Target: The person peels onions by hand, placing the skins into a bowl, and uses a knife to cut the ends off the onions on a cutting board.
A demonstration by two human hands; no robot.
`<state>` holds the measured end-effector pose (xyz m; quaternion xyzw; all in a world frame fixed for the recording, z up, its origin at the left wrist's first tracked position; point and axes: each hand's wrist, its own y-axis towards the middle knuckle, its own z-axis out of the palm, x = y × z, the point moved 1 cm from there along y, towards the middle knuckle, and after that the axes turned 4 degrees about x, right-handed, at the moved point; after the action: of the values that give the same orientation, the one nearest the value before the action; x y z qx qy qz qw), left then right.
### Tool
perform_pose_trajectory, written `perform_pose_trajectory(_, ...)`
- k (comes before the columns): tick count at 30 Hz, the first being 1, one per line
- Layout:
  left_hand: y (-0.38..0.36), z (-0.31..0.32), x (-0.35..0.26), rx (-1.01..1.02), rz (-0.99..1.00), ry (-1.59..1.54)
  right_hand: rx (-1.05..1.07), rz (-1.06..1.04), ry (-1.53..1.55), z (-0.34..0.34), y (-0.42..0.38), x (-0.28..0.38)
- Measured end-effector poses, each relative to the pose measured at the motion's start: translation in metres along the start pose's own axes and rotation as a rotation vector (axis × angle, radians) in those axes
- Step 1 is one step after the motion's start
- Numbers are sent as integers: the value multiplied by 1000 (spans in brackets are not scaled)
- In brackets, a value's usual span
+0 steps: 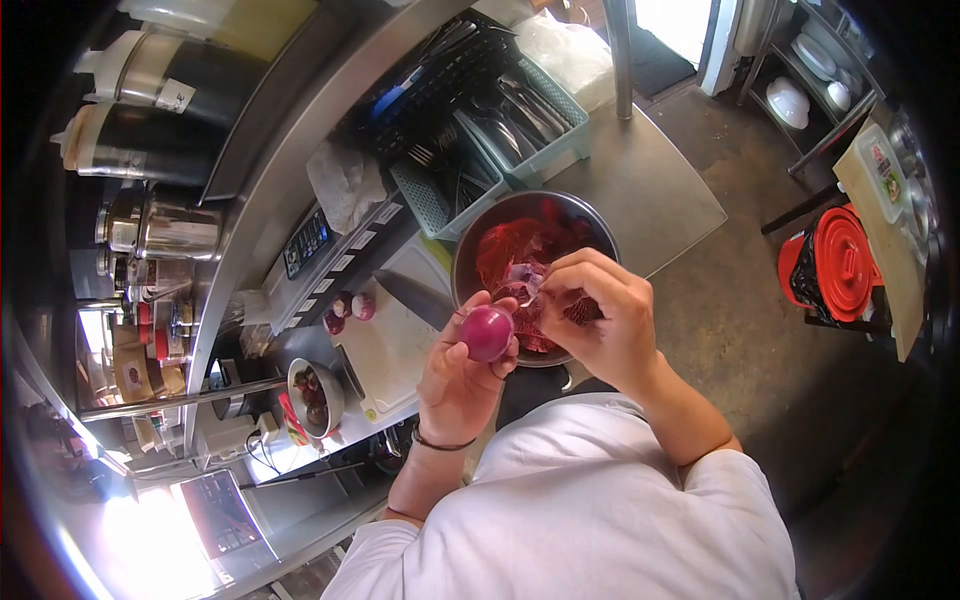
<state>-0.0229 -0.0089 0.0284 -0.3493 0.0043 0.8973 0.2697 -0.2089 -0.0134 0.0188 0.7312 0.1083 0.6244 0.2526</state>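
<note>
My left hand [458, 375] is wrapped round a smooth purple-red onion [488, 333], held up over the near side of a steel bowl [602, 225]. Close beside it, my right hand [605, 320] has its fingers curled and pinched around a thin piece of onion skin [526, 278]; the exact grip is partly hidden. Inside the bowl lie red netting [505, 245] and loose skins. To the left, a knife [405, 298] rests across a white cutting board [380, 345]. Several small red onions [362, 306] sit by the board's far edge.
A white bowl of onions [332, 400] stands left of the board. Beyond the steel bowl are green cutlery baskets [550, 155]. A phone [307, 243] leans near the shelf edge. A red lidded bin [842, 262] stands on the right, beside a wooden-topped table [905, 310].
</note>
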Motion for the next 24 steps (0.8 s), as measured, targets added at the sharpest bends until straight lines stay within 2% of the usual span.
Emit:
perform_pose_trajectory(5, 1, -2, -1, -18, -17, 40, -19, 65, 67, -1, -2, -16)
perform_pose_trajectory(7, 1, -4, -1, -32, 10, 102, 143, 164, -6, -1, -7, -26)
perform_pose_trajectory(8, 2, -7, -2, 13, 70, 193, 147, 162, -5, 1, -9, -32)
perform_pose_trajectory(10, 2, -7, -2, 54, 133, 283, 195, -79, -370, 5, -13, -39)
perform_pose_trajectory(11, 2, -4, -2, -7, 248, 574, 199, -81, -368, 5, -12, -38)
perform_pose_trajectory(12, 1, -2, -2, -73, 362, 864, 213, -3, -277, 4, -11, -36)
perform_pose_trajectory(13, 1, -1, -2, -81, 363, 863, 227, 77, -186, 4, -11, -34)
perform_pose_trajectory(15, 2, 0, -2, -35, 458, 1023, 214, 106, -138, 4, -10, -31)
perform_pose_trajectory(17, 3, -3, -2, -55, 450, 1046, 198, 133, -94, 1, -6, -25)
perform_pose_trajectory(20, 6, -3, -4, -50, 468, 1190, 250, 96, 32, 2, 2, -6)
perform_pose_trajectory(22, 7, -2, -6, -35, 434, 1223, 174, -89, 120, 9, 5, 6)
perform_pose_trajectory(24, 9, 1, -7, -37, 435, 1301, 175, -107, 110, 14, 0, -4)
